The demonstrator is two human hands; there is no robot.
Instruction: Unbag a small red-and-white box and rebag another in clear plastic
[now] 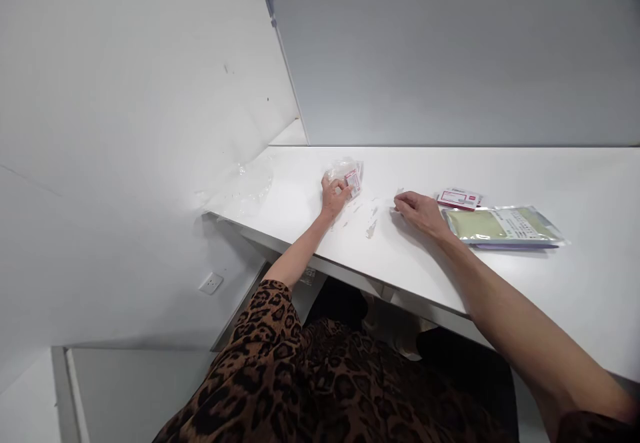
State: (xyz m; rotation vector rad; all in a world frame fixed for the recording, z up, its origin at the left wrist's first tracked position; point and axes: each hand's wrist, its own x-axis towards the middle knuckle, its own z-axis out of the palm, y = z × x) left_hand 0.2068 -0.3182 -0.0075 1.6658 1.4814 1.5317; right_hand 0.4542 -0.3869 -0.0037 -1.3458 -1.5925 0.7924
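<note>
L hand (334, 197) pinching clear bag (345, 175); R hand (419, 211) curled nr plastic scraps (371, 224).

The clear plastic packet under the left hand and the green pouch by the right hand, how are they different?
The clear packet is small, crumpled and see-through, with a pink-and-white label; the green pouch is larger, lies flat and shows a pale green filling. The left hand grips the clear packet, while the right hand rests beside the green pouch, whether touching it is unclear. Both lie on the white desk and have shiny plastic wrapping.
</note>
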